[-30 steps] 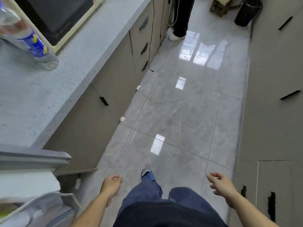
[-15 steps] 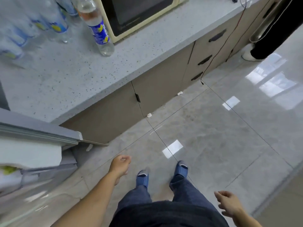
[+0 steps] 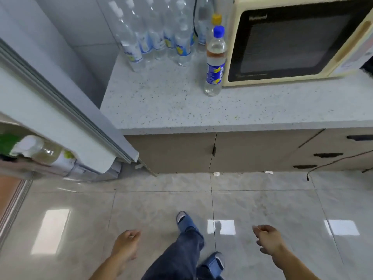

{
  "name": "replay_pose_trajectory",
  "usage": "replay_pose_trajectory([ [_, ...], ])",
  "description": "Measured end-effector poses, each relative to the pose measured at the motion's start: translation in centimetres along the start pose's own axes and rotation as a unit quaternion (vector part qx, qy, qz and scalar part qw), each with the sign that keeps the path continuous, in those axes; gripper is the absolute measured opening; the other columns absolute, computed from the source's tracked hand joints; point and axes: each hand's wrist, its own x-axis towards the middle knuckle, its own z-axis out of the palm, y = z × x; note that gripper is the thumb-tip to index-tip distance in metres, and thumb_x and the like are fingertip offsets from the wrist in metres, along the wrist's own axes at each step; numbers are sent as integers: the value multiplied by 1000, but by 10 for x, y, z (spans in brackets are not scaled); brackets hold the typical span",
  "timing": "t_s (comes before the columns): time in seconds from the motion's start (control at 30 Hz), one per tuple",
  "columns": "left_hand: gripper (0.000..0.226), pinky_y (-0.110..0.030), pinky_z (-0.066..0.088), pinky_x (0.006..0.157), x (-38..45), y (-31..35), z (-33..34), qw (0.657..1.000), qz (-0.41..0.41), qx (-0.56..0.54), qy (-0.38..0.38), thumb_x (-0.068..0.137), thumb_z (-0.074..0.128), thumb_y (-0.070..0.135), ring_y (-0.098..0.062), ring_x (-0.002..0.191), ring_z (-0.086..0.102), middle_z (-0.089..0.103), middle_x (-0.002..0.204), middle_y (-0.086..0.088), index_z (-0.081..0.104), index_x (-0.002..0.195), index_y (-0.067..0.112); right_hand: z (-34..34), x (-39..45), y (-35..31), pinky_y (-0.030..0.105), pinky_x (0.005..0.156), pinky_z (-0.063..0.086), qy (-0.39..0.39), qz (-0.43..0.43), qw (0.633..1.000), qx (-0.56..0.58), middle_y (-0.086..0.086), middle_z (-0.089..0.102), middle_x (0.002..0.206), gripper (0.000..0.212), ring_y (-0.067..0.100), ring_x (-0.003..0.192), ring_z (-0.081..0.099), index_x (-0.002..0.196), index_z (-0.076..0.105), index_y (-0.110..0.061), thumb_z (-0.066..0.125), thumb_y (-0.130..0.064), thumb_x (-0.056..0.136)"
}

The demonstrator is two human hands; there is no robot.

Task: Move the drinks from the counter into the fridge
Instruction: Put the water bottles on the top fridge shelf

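A clear bottle with a blue cap and blue label (image 3: 215,63) stands alone on the speckled counter (image 3: 181,110), close to the microwave. Behind it a yellow-capped bottle (image 3: 216,18) peeks out. Several clear white-capped bottles (image 3: 157,37) cluster at the counter's back left corner. The open fridge door (image 3: 60,110) juts in from the left, with a bottle (image 3: 46,152) lying in its shelf. My left hand (image 3: 126,244) and my right hand (image 3: 268,239) hang low over the floor, both empty with loosely curled fingers, far below the counter.
A cream microwave (image 3: 292,41) sits on the counter at right. Beige cabinet doors and drawers (image 3: 252,150) run under the counter, with a cable (image 3: 333,162) hanging in front. Glossy grey floor tiles (image 3: 161,203) lie below; my feet wear blue slippers.
My view has swung left from the aisle to face the counter squarely. The bottles and microwave have come into full view. Both hands stay low and empty.
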Motion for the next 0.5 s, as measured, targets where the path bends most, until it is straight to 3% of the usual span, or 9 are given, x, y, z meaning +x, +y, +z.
replay_pose_trajectory([
  [0.17,16,-31,48,53,16,-17,-1,996,-57,-61,18,89,69,17,-27,60,57,67,81,-17,69,99,4,19,17,-73,27,53,38,-30,-68,997,-30,6,54,64,15,22,58,45,86,66,-10,68,-25,90],
  [0.33,13,-27,45,49,29,27,12,995,-52,-84,13,91,66,13,-22,48,54,62,63,-16,68,92,1,33,9,-146,30,57,47,-45,-137,988,-46,3,64,76,13,20,63,56,99,66,-17,67,-27,90],
  [0.43,11,-36,54,70,37,78,19,999,1,-46,9,89,69,17,-32,75,69,72,87,-18,71,94,8,44,0,-198,32,68,52,-54,-196,978,-45,0,68,82,12,18,72,63,100,65,-19,66,-28,91],
  [0.5,12,-35,54,78,39,119,21,998,60,-21,-12,90,69,21,-29,91,70,73,99,-13,71,99,13,54,-9,-236,34,76,54,-54,-246,967,-46,-3,69,85,10,16,80,66,100,66,-23,65,-29,92],
])
